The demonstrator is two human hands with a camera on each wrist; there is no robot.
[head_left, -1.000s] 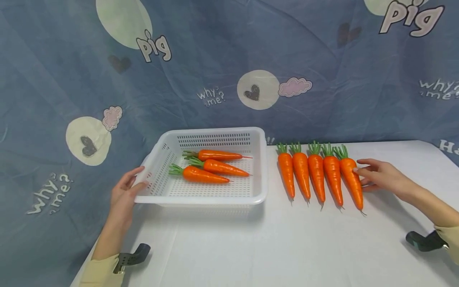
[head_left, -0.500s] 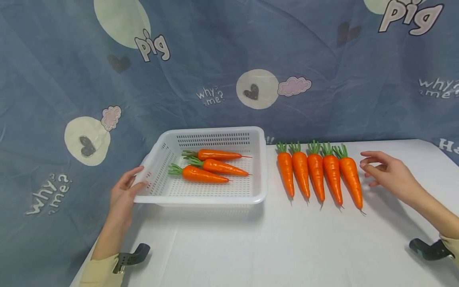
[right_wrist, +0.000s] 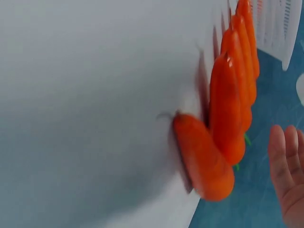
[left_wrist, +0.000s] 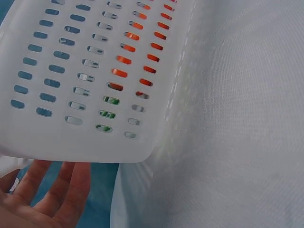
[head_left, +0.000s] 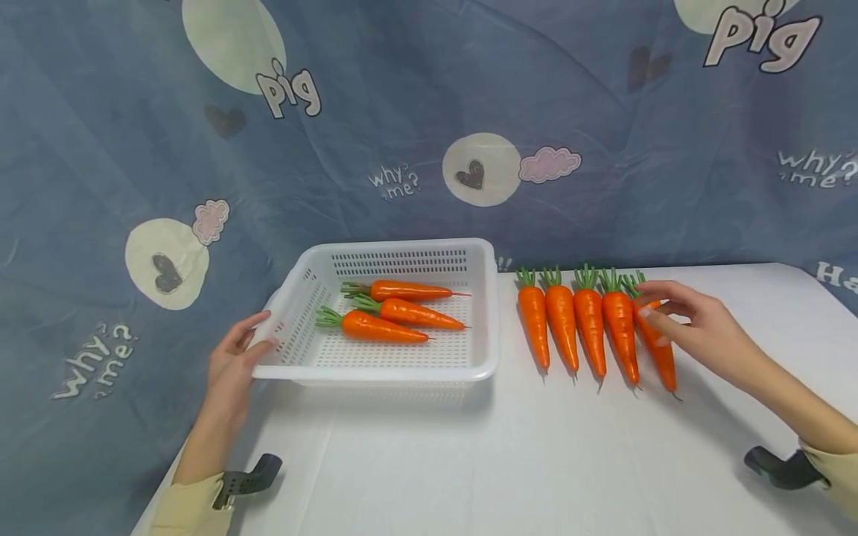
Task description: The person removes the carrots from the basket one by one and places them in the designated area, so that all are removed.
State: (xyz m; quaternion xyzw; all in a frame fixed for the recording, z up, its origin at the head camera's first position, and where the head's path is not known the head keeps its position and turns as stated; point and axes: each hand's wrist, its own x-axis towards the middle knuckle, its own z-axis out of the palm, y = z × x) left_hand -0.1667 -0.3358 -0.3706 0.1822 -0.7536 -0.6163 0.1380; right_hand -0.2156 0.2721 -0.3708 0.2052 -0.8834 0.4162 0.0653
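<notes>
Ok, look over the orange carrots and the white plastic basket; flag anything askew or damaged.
Nothing looks spilled or damaged. One small oddity: in the row beside the white perforated plastic basket, the rightmost glossy orange carrot, partly hidden by the right hand, slants more than its neighbours, its tip splayed outward.

This place is looking like a simple staged corner, because a printed blue cloth [head_left: 603, 216] is hanging behind a white table [head_left: 536, 461] and is hiding the kind of room.
</notes>
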